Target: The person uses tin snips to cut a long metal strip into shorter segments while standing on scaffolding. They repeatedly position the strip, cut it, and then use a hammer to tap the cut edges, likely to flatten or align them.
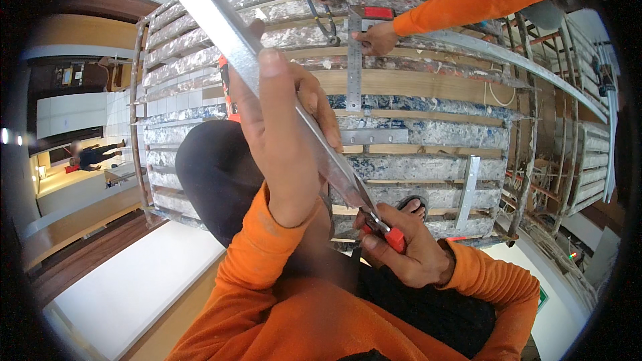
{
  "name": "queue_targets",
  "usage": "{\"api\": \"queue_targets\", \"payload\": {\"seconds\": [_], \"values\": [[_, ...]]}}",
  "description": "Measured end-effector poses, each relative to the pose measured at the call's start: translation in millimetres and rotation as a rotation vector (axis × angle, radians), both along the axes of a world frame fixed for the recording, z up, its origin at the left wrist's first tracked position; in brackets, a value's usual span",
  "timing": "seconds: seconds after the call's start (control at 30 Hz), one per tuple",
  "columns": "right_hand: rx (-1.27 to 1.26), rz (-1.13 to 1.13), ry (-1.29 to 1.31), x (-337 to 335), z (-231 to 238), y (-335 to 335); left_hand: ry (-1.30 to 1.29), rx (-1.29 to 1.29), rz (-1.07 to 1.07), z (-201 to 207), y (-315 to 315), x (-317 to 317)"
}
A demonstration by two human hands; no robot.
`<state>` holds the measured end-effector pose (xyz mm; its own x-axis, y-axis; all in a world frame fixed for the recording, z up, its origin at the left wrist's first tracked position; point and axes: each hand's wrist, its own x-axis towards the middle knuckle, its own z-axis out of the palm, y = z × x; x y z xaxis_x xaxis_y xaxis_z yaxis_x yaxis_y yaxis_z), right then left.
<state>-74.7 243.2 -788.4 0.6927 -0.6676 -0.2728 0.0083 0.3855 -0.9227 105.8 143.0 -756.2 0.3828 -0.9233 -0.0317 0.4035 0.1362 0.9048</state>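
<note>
A long, shiny metal channel (221,20) slants from the upper left down toward my lap. My left hand (284,127) is closed around its middle, thumb on top. My right hand (414,244) grips tin snips with red handles (396,239). The snips' jaws are at the channel's near end, where the metal narrows to a thin flap; whether they bite into it I cannot tell. Behind my left wrist, a red-and-black tool (227,90) is partly hidden. My knee and sandalled foot (412,207) rest on the slats.
I am on a paint-spattered slatted platform (441,167) with gaps between slats. Across from me, a co-worker's hand (378,39) holds a metal ruler (354,77); pliers (321,20) are by the other hand. Short metal strips (468,190) and a long channel (535,70) lie about.
</note>
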Motion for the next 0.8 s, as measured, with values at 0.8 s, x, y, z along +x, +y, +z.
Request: {"api": "queue_targets", "payload": {"seconds": [0.8], "values": [[0.043,-0.019,0.048,0.3,2.1,0.6,-0.162,0.132,-0.036,-2.1,0.2,2.8]]}}
